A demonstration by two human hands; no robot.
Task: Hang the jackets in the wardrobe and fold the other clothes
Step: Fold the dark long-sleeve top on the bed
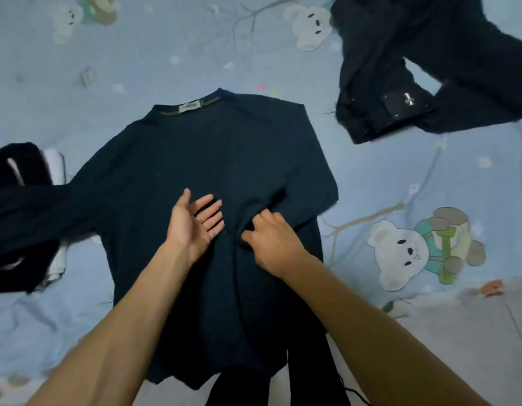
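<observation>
While right hand (pixel 271 238) pinches sweater (pixel 195 153), neck label (pixel 191 107) (unreadable) shows.

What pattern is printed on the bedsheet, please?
White teddy bears on light blue bedsheet, clearest in the head view.

Head camera looks steeply down, close over the bedsheet (pixel 400 177).

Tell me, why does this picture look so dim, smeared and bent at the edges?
Head view: dim, bluish light; the dark navy long-sleeved sweater loses fold detail; its left sleeve is motion-blurred; the wide lens stretches both forearms and curves the pale blue bear-print bedsheet.
</observation>
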